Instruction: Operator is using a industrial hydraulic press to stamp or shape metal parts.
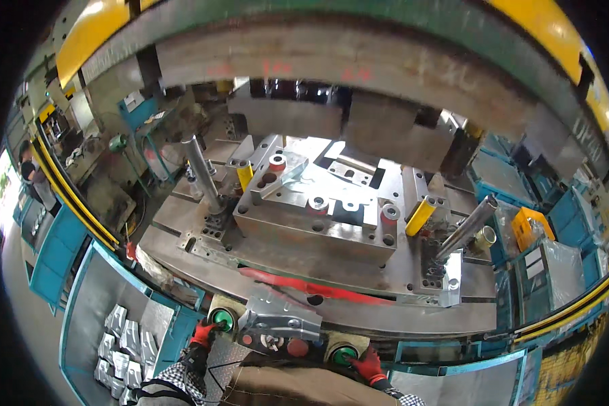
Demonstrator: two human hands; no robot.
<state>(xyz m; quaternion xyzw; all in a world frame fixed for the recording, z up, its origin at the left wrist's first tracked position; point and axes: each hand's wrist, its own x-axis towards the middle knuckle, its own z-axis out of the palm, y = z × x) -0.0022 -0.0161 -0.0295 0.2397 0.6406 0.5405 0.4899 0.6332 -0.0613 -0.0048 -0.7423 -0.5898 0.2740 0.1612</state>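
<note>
My left hand [203,334], in a red glove, reaches to a round green push button [222,319] at the front of the press, its fingers stretched onto it. A second green push button [344,356] lies under the fingertips of my right hand [369,367], also red-gloved and holding nothing. Between them a bent grey stamped metal part [281,318] rests by the panel's red buttons [298,348]. Beyond stands the lower die block [304,233], with a shiny sheet-metal piece [298,176] on top. Above it hangs the press's upper die [284,122].
Guide posts [201,172] and yellow cylinders [421,215] rise around the die. A red strip [311,284] crosses the bed's front, and another metal part [453,279] stands at right. A blue bin [81,304] holds several stamped parts. A person [37,177] stands far left.
</note>
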